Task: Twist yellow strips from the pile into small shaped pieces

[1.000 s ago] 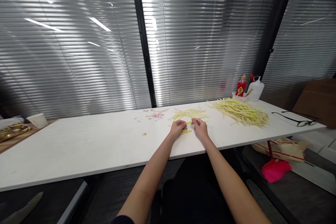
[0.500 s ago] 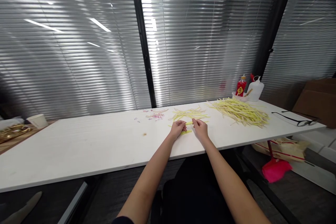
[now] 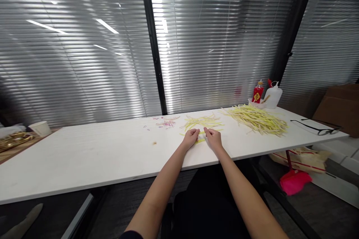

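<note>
My left hand (image 3: 191,137) and my right hand (image 3: 213,138) are close together above the white table (image 3: 106,149), fingers pinched. Between their fingertips a short piece of a yellow-green vegetable stalk (image 3: 202,133) shows; the rest of it is hidden by the fingers. Just beyond the hands lies a small loose pile of similar stalks (image 3: 203,120). A stalk piece (image 3: 200,141) rests on the table below the hands. Off to the right spreads a larger heap of long stalks (image 3: 256,119).
Pinkish scraps (image 3: 167,123) lie left of the small pile. At the back right stand a red bottle (image 3: 257,93), a shallow bowl (image 3: 260,105) and a white squeeze bottle (image 3: 274,96). Black eyeglasses (image 3: 322,130) lie near the right edge. A paper cup (image 3: 40,129) stands far left.
My two hands have come a little closer together, and less of the stalk shows between them. The piles have not moved.
</note>
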Tool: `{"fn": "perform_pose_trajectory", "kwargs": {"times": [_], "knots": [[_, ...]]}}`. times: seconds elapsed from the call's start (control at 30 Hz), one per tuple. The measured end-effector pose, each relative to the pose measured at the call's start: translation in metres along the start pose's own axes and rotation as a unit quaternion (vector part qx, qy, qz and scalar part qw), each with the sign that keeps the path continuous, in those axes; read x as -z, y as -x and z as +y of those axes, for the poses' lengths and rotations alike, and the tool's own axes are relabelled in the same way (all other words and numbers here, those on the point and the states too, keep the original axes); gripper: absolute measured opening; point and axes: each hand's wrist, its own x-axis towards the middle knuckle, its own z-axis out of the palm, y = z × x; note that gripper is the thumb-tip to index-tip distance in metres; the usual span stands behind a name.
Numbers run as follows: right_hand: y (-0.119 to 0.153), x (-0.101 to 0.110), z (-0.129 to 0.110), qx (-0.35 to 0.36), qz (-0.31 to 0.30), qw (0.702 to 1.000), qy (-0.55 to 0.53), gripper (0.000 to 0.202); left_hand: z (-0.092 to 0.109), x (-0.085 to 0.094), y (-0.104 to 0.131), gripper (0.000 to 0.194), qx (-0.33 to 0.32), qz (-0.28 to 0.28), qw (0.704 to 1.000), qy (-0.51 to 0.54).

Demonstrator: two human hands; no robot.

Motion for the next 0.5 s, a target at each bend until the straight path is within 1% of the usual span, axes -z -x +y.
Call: {"fn": "perform_pose_trajectory", "kwargs": {"times": [0.07,0.23,0.37,0.5], "knots": [[-0.0004,-0.0001,0.002,0.01,0.002,1.0,0.013,0.05,0.0012,0.0,0.0015,0.042,0.002,-0.009,1.0,-0.018],[-0.0016,0.0003,0.0049,0.035,0.005,0.998,0.054,0.05,0.0037,0.0006,0.0028,0.039,-0.023,-0.021,0.999,-0.033],[-0.0008,0.0002,0.0026,0.04,-0.008,0.998,0.045,0.049,0.0067,0.002,0.0031,0.04,0.002,-0.036,0.999,0.002],[-0.0003,0.0,-0.0006,0.039,-0.038,0.998,0.018,0.048,0.0096,0.0033,0.0039,0.042,0.02,-0.059,0.997,0.035]]}}
